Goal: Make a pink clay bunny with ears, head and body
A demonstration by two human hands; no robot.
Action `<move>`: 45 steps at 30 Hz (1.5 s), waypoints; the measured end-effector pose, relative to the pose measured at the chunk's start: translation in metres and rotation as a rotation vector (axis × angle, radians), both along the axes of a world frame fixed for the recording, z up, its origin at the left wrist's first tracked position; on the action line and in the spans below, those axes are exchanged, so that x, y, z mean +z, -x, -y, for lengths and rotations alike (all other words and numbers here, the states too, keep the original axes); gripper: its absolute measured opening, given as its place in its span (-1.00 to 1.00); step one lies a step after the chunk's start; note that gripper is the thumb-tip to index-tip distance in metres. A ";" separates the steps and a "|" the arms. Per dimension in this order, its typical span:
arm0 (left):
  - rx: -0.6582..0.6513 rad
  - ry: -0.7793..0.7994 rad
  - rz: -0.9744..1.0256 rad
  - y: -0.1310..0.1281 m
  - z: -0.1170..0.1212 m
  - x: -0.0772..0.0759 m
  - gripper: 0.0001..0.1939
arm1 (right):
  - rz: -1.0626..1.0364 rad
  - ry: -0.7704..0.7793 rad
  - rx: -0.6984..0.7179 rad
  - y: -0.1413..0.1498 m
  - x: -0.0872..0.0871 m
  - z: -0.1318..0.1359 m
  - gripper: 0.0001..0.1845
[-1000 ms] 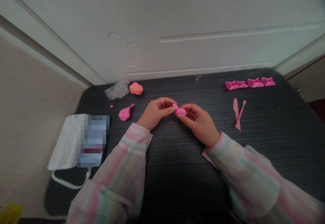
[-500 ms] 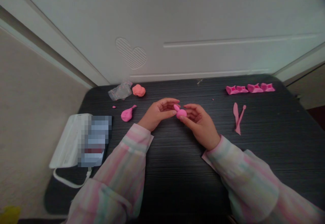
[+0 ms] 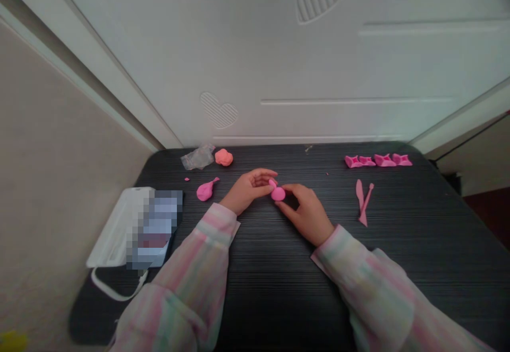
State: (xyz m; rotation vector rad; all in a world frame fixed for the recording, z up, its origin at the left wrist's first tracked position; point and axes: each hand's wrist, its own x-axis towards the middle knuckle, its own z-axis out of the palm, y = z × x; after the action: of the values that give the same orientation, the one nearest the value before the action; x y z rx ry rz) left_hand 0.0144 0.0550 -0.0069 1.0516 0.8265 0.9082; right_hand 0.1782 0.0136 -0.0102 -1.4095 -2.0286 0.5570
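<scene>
Grip of the right hand [image 3: 306, 211] is drawn in to a narrow pinch, thumb and forefinger on either side of a pink clay ball [image 3: 278, 194] above the middle of the dark counter [image 3: 263, 299]. A small pink clay lobe [image 3: 272, 183] sits against the ball's upper left side. At that lobe, the left hand [image 3: 251, 190] has its thumb touching and its fingers curved loosely beyond; I cannot tell whether this grip presses the lobe or merely steadies it.

Left of the left hand lies a pink clay lump [image 3: 205, 191] with a thin tail, and near it a pink crumb [image 3: 187, 179]. Farther back, an orange clay lump [image 3: 223, 157] rests just beside a crumpled clear plastic bag [image 3: 198, 157]. A phone [image 3: 171, 224], its screen pixelated, overlaps a white case [image 3: 115, 224] at the left, with a white cable [image 3: 105, 288] curving below.

At the right, a pink modelling knife [image 3: 359, 190] and a slim pink modelling tool [image 3: 367, 206] meet at their near ends. Behind them, a row of pink cup-like pieces [image 3: 384, 160] stands near the counter's back edge.
</scene>
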 end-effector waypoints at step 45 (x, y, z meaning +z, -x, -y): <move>0.039 -0.052 -0.078 -0.003 0.002 0.003 -0.82 | -0.566 0.293 -0.058 0.006 0.007 0.002 -0.74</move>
State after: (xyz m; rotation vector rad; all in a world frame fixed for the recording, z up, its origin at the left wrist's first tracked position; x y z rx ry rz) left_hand 0.0173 0.0525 -0.0036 1.1250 0.8947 0.9302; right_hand 0.1718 0.0115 -0.0036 -1.2760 -1.4909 1.1200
